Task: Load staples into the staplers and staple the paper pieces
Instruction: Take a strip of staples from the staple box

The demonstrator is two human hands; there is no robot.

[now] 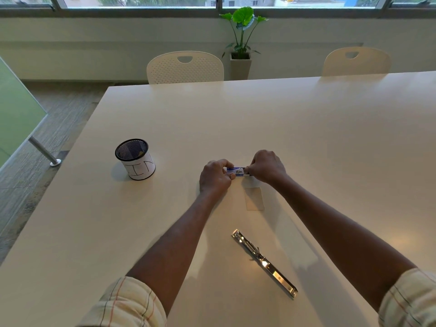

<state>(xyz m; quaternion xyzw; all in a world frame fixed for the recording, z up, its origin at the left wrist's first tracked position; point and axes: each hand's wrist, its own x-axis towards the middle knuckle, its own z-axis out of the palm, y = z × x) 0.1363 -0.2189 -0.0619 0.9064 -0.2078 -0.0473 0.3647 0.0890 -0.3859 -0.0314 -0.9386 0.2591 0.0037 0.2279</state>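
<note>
Staple box (237, 171), small and blue, is held mid-table (306, 138). At far left stands a mesh cup (135, 159). My left hand (215, 177) pinches the box's left end and my right hand (266, 167) pinches its right. Nearer me lie a paper piece (254, 198) and a metal stapler (264, 261) opened flat.

Left hand (215, 177): fingers curled round the left end of a small blue-and-white box (237, 171).
Right hand (266, 167): pinches the box's right end, where a white part shows.
Box: held between both hands, near the middle of the table (306, 138).
Paper (254, 198): one pale piece lying flat, just nearer than the hands.
Stapler (264, 262): bare metal, opened out flat, lying diagonally toward the near edge, between the forearms.
Cup (135, 159): black mesh, white wrap marked "IN", upright near the left edge.
Chairs (185, 67): two white ones at the far edge.
Plant (243, 27): potted, below the window.
</note>
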